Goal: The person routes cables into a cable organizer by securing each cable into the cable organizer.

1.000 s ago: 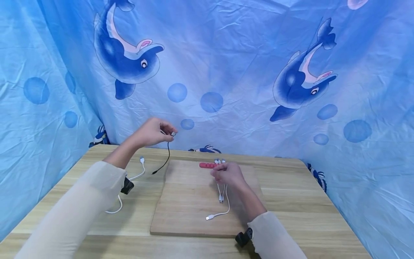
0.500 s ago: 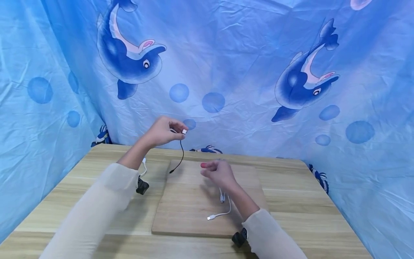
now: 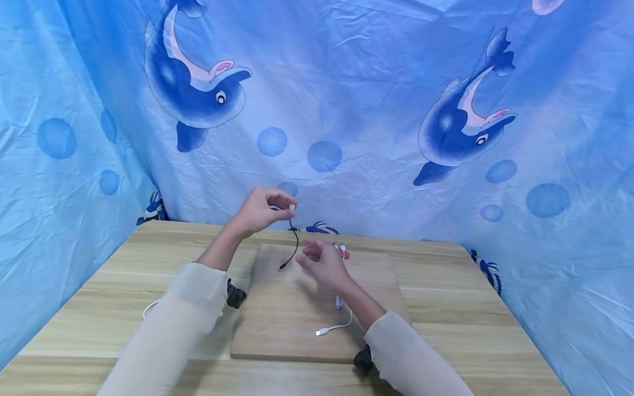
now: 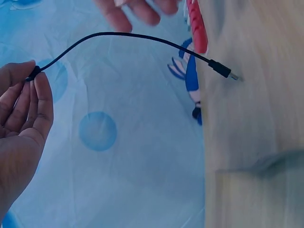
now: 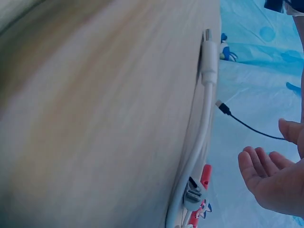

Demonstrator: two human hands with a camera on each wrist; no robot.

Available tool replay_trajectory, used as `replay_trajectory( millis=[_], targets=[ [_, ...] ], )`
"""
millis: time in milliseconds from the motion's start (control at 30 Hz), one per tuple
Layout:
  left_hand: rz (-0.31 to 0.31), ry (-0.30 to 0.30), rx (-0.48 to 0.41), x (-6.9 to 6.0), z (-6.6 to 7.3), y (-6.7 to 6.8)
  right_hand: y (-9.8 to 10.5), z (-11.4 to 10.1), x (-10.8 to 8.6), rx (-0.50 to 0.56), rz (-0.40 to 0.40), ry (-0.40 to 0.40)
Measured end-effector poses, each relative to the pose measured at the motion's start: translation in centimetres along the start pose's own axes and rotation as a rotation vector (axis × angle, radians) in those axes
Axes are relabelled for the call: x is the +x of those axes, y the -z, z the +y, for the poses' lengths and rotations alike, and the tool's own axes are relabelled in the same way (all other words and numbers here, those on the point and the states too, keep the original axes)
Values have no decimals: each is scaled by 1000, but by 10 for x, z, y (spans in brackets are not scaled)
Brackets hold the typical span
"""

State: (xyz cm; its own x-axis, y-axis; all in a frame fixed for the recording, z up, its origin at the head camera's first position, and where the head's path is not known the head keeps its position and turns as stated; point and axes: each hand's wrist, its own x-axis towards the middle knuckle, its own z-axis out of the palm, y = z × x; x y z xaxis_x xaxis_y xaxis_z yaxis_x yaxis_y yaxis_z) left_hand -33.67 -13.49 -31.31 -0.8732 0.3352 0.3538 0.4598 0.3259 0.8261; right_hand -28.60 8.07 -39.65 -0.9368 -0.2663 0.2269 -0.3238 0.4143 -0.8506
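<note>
"Cable?"
"Hanging over board, being pinched in left hand; seemingly being offered across."
"Right hand?"
"Hovering near, with fingers apart; probably needing to catch the free end."

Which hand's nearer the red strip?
Right hand: it partly covers the red strip in head view. The left hand is higher and farther left, pinching the black cable.
</note>
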Motion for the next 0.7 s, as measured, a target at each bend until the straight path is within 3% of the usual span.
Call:
replay_trajectory(
  millis=[433,700],
  targets=[
    [105,43,-227,-4,-17,-18,-6,-2,-7,75,61,61],
    [140,61,-268,-2,-27,-29,-4,-1,-15,168,54,68]
  ],
)
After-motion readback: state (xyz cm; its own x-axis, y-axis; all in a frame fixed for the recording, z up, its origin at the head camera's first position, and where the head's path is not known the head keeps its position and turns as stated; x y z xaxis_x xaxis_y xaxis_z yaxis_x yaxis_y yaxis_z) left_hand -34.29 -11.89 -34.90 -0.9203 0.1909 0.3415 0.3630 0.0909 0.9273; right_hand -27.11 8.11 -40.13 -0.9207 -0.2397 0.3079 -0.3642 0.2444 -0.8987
